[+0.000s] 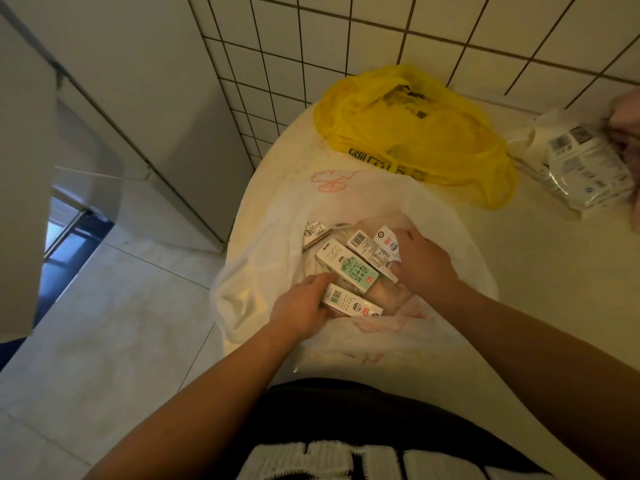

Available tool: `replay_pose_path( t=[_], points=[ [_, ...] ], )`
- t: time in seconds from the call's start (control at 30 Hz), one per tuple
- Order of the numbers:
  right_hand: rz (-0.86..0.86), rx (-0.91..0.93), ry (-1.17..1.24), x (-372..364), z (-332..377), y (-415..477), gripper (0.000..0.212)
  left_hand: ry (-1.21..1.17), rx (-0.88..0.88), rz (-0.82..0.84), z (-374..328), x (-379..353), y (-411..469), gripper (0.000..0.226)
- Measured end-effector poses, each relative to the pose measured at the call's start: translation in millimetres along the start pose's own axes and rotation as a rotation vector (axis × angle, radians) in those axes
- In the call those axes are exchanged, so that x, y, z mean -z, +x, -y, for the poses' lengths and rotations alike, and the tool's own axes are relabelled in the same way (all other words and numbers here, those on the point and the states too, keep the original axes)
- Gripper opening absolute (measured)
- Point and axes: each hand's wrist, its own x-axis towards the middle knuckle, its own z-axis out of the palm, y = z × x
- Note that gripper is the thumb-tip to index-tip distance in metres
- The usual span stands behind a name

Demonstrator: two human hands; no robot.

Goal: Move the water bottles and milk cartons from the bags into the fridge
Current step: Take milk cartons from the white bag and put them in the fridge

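Note:
A white plastic bag [277,216] lies open on the round pale table [519,271], with several small white-and-green milk cartons inside. My left hand [301,306] grips the nearest carton [349,303] at the bag's front. My right hand [420,261] grips another carton [384,251] at the right side of the pile. Between them lies a carton with a green end [346,266]. One more carton [315,232] lies at the back left of the bag. The fridge [27,168] stands at the left with its door open.
A yellow plastic bag [408,133] lies flat behind the white one, near the tiled wall [346,46]. A clear printed packet [585,168] lies at the table's right edge, with another person's hand [627,116] above it. Pale floor tiles [121,323] spread between table and fridge.

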Motion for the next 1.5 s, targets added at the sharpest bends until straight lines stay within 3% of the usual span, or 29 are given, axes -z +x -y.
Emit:
replay_pose_path(
  t=[0.17,0.33,0.5,0.57,0.63,0.83,0.97,1.13,1.33,1.5],
  points=[
    [-0.041,-0.032,0.089,-2.6,-0.3,-7.7,0.05,0.049,-0.037,-0.07,7.5,1.3,-6.6,0.038],
    [-0.122,-0.039,0.13,1.1,-1.9,-16.6,0.055,0.052,-0.135,-0.176,9.1,9.9,-22.3,0.038],
    [-0.298,0.11,0.303,3.2,3.6,-31.3,0.056,0.017,-0.177,-0.297,7.2,20.9,-47.5,0.037],
    [-0.349,0.117,0.463,10.4,12.3,-41.1,0.055,-0.106,-0.156,-0.329,6.9,26.9,-57.7,0.035],
    [-0.372,0.1,0.628,21.0,22.0,-52.5,0.052,-0.38,-0.086,-0.337,1.9,34.1,-69.2,0.029],
    [-0.341,-0.034,1.101,42.6,53.4,-91.9,0.04,-0.97,0.147,-0.356,-0.7,51.2,-92.2,0.027],
    [-0.303,-0.091,1.372,54.8,77.0,-125.1,0.044,-1.262,0.241,-0.274,5.4,57.8,-107.1,0.03],
    [-0.071,-0.191,1.633,48.1,106.0,-160.2,0.031,-1.585,0.259,-0.09,22.0,57.2,-145.0,0.053],
    [-0.003,-0.315,1.688,19.7,170.0,-199.2,0.02,-1.816,0.019,0.392,83.4,52.8,-224.6,0.071],
    [0.135,-0.263,1.592,-15.8,241.7,-234.5,0.024,-1.817,-0.149,0.553,142.1,48.7,-307.1,0.069]
  ],
)
